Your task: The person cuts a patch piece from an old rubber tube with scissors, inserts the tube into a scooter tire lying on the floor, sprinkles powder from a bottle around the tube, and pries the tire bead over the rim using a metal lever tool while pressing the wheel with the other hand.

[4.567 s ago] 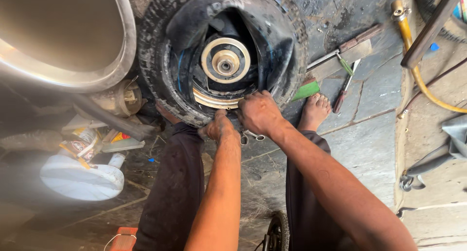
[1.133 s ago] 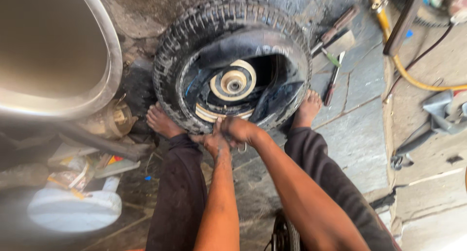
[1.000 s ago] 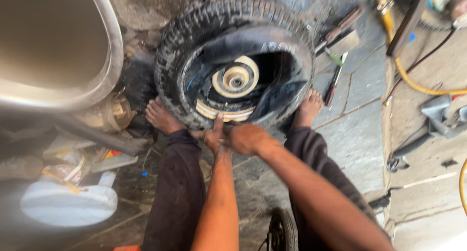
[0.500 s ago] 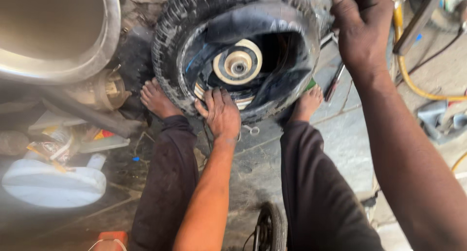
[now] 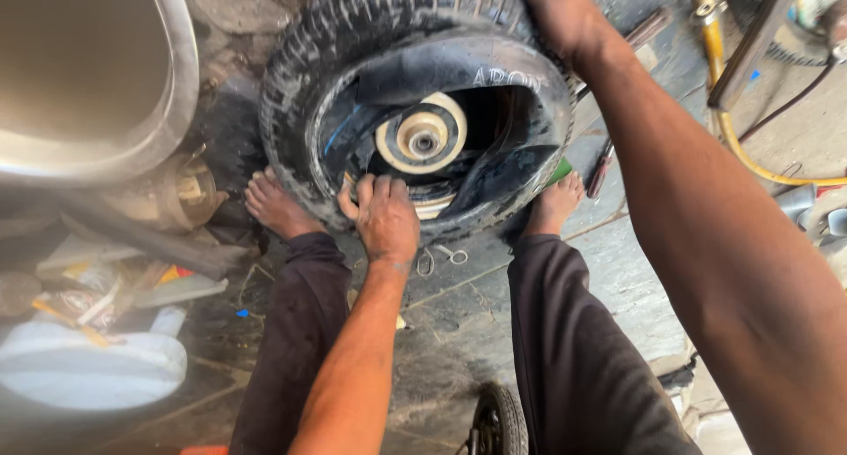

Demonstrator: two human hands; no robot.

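A small black tyre [image 5: 309, 84] with chunky tread lies on the stone floor between my two bare feet. A cream wheel hub [image 5: 422, 139] sits inside it, with black inner tube rubber [image 5: 415, 67] bunched around the opening. My left hand [image 5: 381, 215] presses on the near inner edge of the tyre, fingers curled over the bead. My right hand [image 5: 556, 14] grips the far top edge of the tyre, arm stretched across the right of the view.
A large metal drum [image 5: 88, 75] fills the upper left. A white plastic container [image 5: 88, 367] and scraps lie at lower left. Hand tools [image 5: 600, 168] and a yellow hose [image 5: 741, 146] lie to the right. Small metal clips [image 5: 441, 257] rest by my left wrist. Another small wheel [image 5: 498, 420] is at the bottom.
My right hand left the near edge beside my left hand and reached up to the tyre's far top edge. My left hand stayed on the near edge.
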